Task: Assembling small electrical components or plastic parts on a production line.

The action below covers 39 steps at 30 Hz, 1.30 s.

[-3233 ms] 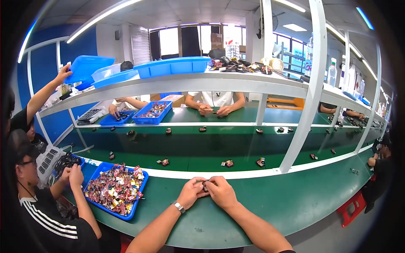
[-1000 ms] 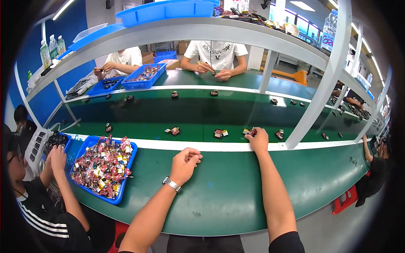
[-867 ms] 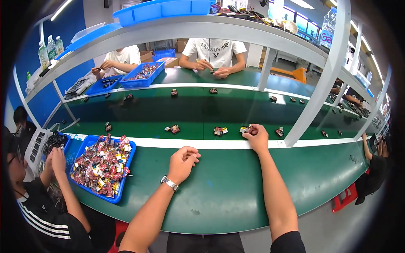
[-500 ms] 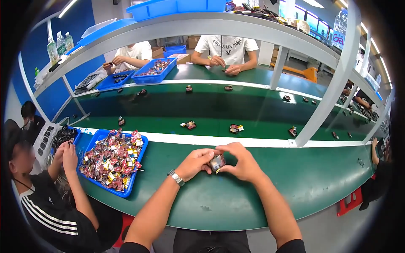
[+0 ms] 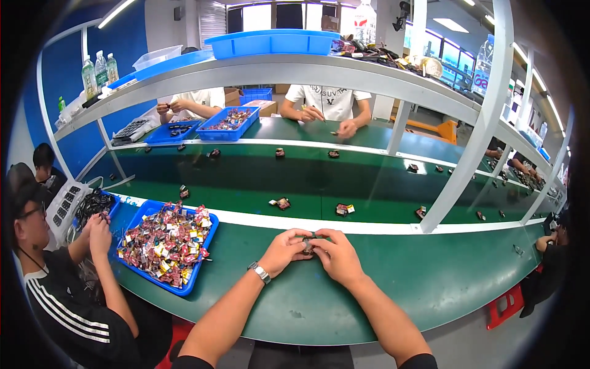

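My left hand (image 5: 284,250) and my right hand (image 5: 337,255) meet over the green bench top (image 5: 430,277), fingers closed around one small dark part (image 5: 307,245) that shows only between my thumbs. A wristwatch (image 5: 260,272) sits on my left wrist. Just left of my hands stands a blue tray (image 5: 192,270) heaped with small colourful parts. Beyond the white strip, on the dark green conveyor belt (image 5: 246,184), lie similar small parts: one (image 5: 281,202) ahead of my left hand and one (image 5: 343,210) ahead of my right.
A person in a black shirt (image 5: 67,301) works at my left beside the blue tray. Two people in white shirts sit across the belt with more blue trays (image 5: 228,123). A white post (image 5: 467,141) rises at the right to an overhead shelf (image 5: 295,67).
My right hand reached out to the belt's edge, then drew back. Both hands have come together on a small part in front of me. My view has shifted a little.
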{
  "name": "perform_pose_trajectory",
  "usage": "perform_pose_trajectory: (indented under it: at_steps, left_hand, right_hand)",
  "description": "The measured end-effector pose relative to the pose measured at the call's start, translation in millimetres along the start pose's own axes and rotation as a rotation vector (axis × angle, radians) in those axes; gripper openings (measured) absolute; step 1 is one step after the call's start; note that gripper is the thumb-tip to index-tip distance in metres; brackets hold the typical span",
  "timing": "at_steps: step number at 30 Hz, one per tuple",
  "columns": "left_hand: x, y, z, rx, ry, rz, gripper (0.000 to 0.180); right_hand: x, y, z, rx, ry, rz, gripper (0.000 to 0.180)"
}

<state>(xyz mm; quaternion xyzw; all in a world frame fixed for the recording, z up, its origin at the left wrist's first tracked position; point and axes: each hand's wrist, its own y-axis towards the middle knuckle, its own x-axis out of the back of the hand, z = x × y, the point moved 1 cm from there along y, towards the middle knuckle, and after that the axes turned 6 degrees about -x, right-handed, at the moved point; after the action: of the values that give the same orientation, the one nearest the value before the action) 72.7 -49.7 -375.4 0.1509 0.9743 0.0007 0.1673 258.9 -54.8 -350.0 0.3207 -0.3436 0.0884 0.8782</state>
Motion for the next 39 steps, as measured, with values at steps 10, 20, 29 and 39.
perform_pose_trajectory:
  at_steps: [10,20,29,39]
  left_hand:
    - [-1.2,0.1,1.2,0.000,0.092,0.042,0.034]
    - [3.8,0.1,0.8,-0.069,0.075,0.171,0.041]
    - [-0.7,-0.2,0.9,-0.019,0.093,0.152,0.039]
    - [2.8,0.0,3.5,-0.007,0.010,0.117,0.036]
  right_hand:
    - [-0.4,2.4,-10.8,0.061,-0.049,0.092,0.011]
    - [-1.4,3.4,-9.7,-0.053,0.037,0.082,0.008]
    - [2.0,-1.8,-17.8,-0.041,0.182,0.172,0.012]
    - [-8.5,-5.9,-7.6,-0.091,0.122,-0.063,0.011]
